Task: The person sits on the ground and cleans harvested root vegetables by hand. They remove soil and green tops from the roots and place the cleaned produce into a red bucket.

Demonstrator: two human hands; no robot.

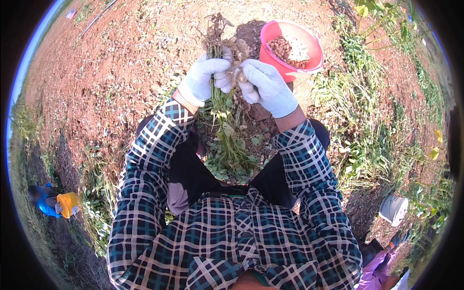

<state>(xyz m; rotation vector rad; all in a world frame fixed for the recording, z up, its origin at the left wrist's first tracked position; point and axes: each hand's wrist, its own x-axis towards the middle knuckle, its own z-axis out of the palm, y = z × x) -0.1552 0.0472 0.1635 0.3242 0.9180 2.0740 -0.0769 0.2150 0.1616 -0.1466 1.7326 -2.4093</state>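
My left hand point(200, 79), in a white glove, is wrapped round a bunch of pulled peanut plants point(223, 116). Their dry, tangled roots point(216, 30) stick up past the fist, while green stems and leaves trail down between my knees. Beside it, the gloved right hand point(270, 89) has its thumb and fingers closed at the pale peanut pods point(240, 72) on the bunch; the fingertips partly hide them. Just beyond the right hand stands a pink bucket point(315, 48), partly filled with peanuts point(290, 50).
Reddish soil with scattered dry bits lies around me. Peanut plants point(357, 96) are strewn along the right. A white bucket point(393, 210) stands at the lower right, near a person in pink point(374, 270). At the far left, another person point(46, 200) is by a yellow bucket point(68, 204).
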